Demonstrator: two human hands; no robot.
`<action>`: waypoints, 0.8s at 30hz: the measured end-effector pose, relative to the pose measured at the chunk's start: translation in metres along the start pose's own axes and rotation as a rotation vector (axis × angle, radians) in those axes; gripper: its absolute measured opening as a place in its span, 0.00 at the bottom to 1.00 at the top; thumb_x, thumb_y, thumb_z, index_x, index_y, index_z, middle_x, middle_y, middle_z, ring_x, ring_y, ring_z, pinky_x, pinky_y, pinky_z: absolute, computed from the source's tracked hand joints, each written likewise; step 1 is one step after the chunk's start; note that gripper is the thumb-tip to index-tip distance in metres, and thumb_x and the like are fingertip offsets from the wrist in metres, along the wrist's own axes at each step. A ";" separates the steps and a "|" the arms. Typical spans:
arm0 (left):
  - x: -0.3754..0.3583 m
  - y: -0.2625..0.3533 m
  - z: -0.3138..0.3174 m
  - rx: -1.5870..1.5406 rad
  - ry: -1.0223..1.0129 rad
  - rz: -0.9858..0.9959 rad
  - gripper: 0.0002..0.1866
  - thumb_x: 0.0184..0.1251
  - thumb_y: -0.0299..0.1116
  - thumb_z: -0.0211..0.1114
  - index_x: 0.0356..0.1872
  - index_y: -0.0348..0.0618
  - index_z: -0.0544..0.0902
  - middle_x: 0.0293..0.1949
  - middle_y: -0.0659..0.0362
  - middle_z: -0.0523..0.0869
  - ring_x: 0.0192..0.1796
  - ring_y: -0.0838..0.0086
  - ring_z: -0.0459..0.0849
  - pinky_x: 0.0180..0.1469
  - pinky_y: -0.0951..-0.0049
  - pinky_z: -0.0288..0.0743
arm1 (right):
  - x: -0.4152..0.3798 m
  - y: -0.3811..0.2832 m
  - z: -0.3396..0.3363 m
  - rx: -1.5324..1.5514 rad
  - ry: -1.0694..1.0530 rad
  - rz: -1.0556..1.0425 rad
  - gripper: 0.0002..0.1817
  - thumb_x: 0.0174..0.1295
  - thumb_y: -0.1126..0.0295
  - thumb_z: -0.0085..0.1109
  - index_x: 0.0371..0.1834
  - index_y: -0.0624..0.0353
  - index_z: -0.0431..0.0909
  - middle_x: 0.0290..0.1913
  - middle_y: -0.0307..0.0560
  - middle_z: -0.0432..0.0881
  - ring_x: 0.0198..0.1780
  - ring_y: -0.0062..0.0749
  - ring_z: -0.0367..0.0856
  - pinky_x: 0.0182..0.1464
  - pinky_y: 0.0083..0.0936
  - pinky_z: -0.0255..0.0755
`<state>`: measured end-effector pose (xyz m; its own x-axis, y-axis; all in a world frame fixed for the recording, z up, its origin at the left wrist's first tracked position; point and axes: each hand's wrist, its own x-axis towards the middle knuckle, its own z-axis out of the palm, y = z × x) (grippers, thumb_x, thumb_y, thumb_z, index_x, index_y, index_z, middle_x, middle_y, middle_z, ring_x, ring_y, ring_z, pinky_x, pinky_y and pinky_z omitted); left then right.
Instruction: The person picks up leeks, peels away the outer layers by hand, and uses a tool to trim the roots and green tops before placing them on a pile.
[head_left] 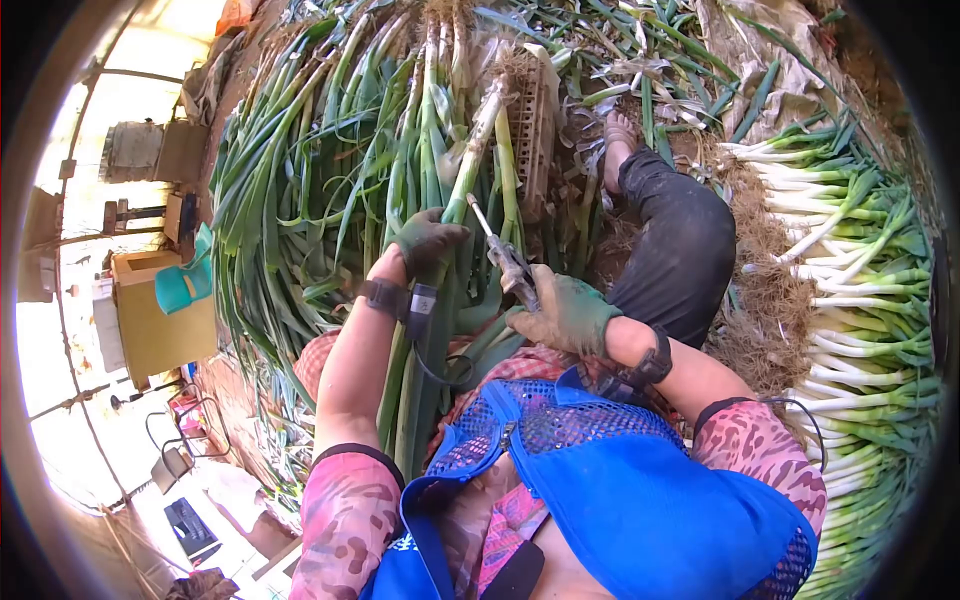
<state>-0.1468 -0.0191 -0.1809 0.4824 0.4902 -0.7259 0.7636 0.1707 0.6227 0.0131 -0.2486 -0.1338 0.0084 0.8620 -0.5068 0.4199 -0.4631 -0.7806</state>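
1. The leafy heap, spread toward the left edge of the floor, is heavily tangled; neighbouring stalks could be dragged along if a leek is pulled sharply.
2. The laid row, set toward the floor's right edge, could be disarranged if its roots are kicked by the bent leg lying near.
3. The held leek is found between the heap and the right hand, roots pointed to the floor's far edge. It is clasped low by the left hand; with its root end apparently unsupported by a hand, it could be swung or bent.
4. The tool is gripped by the right hand, its slim tip aimed just beside the stalk; contact cannot be confirmed. The left glove could be struck if the aim is let slip.
5. One heap and one row are counted; the leeks within are too overlapped for an exact number.
6. One leg, one slotted crate and one teal tub are seen.
7. Two gloved hands, one clasped leek and one tool are counted.
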 end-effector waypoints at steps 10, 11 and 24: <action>-0.017 0.021 0.022 0.075 0.193 0.046 0.21 0.55 0.37 0.72 0.47 0.34 0.83 0.35 0.53 0.87 0.35 0.69 0.85 0.40 0.67 0.79 | 0.018 0.012 0.010 0.064 0.118 0.046 0.35 0.53 0.49 0.62 0.51 0.71 0.69 0.43 0.70 0.81 0.49 0.62 0.81 0.51 0.44 0.73; -0.013 0.017 0.021 0.099 0.186 0.052 0.20 0.56 0.37 0.72 0.47 0.35 0.83 0.34 0.55 0.87 0.34 0.71 0.84 0.38 0.68 0.78 | 0.027 0.010 0.004 0.067 0.138 0.063 0.35 0.53 0.49 0.62 0.51 0.71 0.69 0.43 0.71 0.81 0.49 0.62 0.81 0.51 0.44 0.73; 0.013 -0.011 0.014 0.187 0.251 0.138 0.24 0.57 0.36 0.70 0.52 0.32 0.78 0.37 0.53 0.85 0.37 0.70 0.84 0.40 0.70 0.78 | 0.053 0.005 -0.005 0.064 0.170 0.004 0.36 0.53 0.48 0.63 0.53 0.71 0.71 0.41 0.70 0.82 0.49 0.59 0.82 0.50 0.42 0.75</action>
<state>-0.1429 -0.0264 -0.2008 0.4841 0.6965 -0.5296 0.7750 -0.0603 0.6291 0.0203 -0.2038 -0.1630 0.1655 0.8801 -0.4451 0.3605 -0.4740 -0.8033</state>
